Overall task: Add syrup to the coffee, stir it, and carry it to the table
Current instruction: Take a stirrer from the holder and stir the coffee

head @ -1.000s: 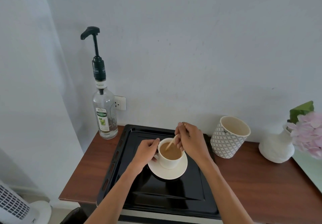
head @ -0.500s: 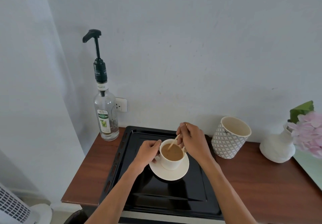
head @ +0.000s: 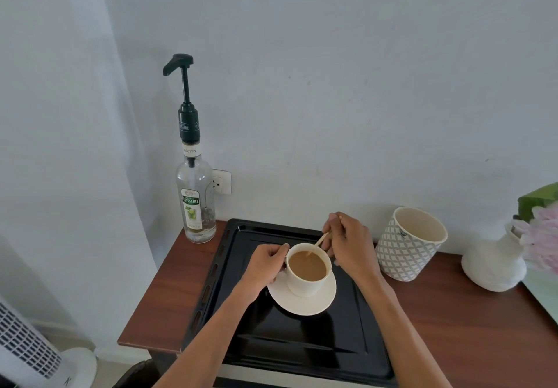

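A white coffee cup (head: 305, 285) full of light brown coffee stands on a white saucer (head: 302, 304) in the middle of a black tray (head: 290, 345). My left hand (head: 265, 263) grips the cup at its left rim and side. My right hand (head: 350, 245) pinches a thin wooden stir stick (head: 320, 240) whose lower end dips into the coffee at the far right of the cup. A clear syrup bottle (head: 195, 203) with a dark green pump stands upright at the back left of the wooden counter (head: 169, 291), next to the wall.
A patterned white-and-grey cup (head: 407, 245) stands just right of the tray. Farther right are a white vase (head: 495, 263) and pink flowers (head: 540, 236). A wall socket (head: 222, 181) sits behind the bottle. A white fan (head: 33, 354) stands on the floor at lower left.
The stick's lower end has swept from the left of the cup to its far right as my right hand stirs. My left hand stays on the cup.
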A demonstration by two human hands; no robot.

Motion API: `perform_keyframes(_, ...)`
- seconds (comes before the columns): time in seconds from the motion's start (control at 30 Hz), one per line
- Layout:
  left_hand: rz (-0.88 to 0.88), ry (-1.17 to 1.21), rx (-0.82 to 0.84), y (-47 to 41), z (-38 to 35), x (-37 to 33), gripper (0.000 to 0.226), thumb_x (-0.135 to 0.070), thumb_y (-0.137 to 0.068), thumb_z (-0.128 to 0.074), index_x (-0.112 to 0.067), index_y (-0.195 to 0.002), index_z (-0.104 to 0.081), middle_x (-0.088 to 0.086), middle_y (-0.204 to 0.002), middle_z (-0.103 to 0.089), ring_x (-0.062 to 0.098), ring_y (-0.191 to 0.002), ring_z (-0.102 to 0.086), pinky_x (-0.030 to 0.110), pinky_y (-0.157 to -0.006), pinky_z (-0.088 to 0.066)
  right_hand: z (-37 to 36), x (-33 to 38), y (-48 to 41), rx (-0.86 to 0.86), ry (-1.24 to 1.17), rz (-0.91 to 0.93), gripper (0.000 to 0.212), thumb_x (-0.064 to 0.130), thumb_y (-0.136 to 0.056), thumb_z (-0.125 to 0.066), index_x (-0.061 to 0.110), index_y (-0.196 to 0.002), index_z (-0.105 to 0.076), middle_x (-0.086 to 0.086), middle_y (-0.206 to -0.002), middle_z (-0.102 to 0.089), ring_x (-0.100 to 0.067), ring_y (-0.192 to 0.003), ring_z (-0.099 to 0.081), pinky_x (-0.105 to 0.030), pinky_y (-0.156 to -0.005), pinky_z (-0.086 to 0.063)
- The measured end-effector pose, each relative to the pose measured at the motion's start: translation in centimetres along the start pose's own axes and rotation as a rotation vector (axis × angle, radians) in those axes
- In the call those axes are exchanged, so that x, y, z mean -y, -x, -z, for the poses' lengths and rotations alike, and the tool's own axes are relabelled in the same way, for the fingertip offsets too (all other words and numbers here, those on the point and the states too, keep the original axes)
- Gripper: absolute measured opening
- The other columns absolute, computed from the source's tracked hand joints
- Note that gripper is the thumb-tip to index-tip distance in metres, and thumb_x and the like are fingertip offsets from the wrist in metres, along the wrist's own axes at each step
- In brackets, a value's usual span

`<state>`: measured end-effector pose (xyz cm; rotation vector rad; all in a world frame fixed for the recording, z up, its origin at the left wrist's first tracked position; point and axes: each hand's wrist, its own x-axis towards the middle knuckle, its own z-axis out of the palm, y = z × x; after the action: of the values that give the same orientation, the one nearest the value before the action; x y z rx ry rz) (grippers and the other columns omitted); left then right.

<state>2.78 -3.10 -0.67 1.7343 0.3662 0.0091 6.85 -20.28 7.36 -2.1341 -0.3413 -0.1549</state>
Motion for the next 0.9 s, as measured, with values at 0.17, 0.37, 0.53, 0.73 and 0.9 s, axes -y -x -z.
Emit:
perform_keyframes(0.17, -0.026, 0.021, -0.038, 0.3, -0.3, 0.0, 0.052, -0.037, -0.102, -0.051, -0.015, -0.056, -0.043, -0.009, -0.045, -0.039, 0.005, -0.042, -0.033, 0.022, -0.052, -0.029, 1.9, -0.7, 0.6, -0.059, 0.127, 0.022, 0.042, 0.024, -0.109, -0.043, 0.016, -0.072, -0.061, -0.003, -0.054, -0.063, -0.021, -0.049, -0.06, -0.041, -0.056, -0.05)
perform_keyframes(0.37, -0.013, 0.126, 0.051, 0.4, 0.8, 0.6, 0.049, -0.035, -0.107, -0.039, -0.01, -0.07, -0.057, -0.001, -0.062, -0.054, 0.008, -0.048, -0.045, 0.021, -0.049, -0.042, 2.3, 0.3, 1.8, -0.085, 0.065, 0.124, 0.041, 0.025, -0.109, -0.043, 0.02, -0.072, -0.06, -0.002, -0.052, -0.06, -0.022, -0.05, -0.057, -0.033, -0.053, -0.047)
perform_keyframes(0.53, -0.046, 0.161, 0.111, 0.5, 1.5, 1.1, 0.041, -0.03, -0.106, -0.044, -0.017, -0.074, -0.064, 0.002, -0.069, -0.056, 0.009, -0.053, -0.046, 0.022, -0.052, -0.046, 2.6, 1.0, 1.9, -0.143, 0.04, 0.155, 0.041, 0.027, -0.109, -0.043, 0.021, -0.072, -0.06, -0.004, -0.051, -0.062, -0.007, -0.042, -0.053, -0.02, -0.05, -0.044)
perform_keyframes(0.73, -0.023, 0.123, 0.072, 0.5, 1.4, 1.3, 0.036, -0.033, -0.105, -0.046, -0.018, -0.079, -0.066, -0.007, -0.064, -0.058, 0.007, -0.051, -0.045, 0.019, -0.048, -0.043, 2.9, 1.1, 2.3, -0.17, -0.017, 0.088, 0.041, 0.03, -0.11, -0.043, 0.02, -0.075, -0.062, -0.006, -0.055, -0.066, -0.004, -0.042, -0.055, -0.013, -0.051, -0.043)
perform_keyframes(0.9, -0.068, -0.025, 0.069, 0.5, 2.0, 0.7, 0.039, -0.039, -0.104, -0.045, -0.019, -0.077, -0.064, -0.016, -0.049, -0.061, 0.009, -0.041, -0.047, 0.02, -0.047, -0.044, 2.8, 1.9, 2.6, -0.231, 0.008, 0.088, 0.04, 0.029, -0.11, -0.043, 0.021, -0.075, -0.062, -0.006, -0.053, -0.065, -0.004, -0.043, -0.056, -0.015, -0.051, -0.045)
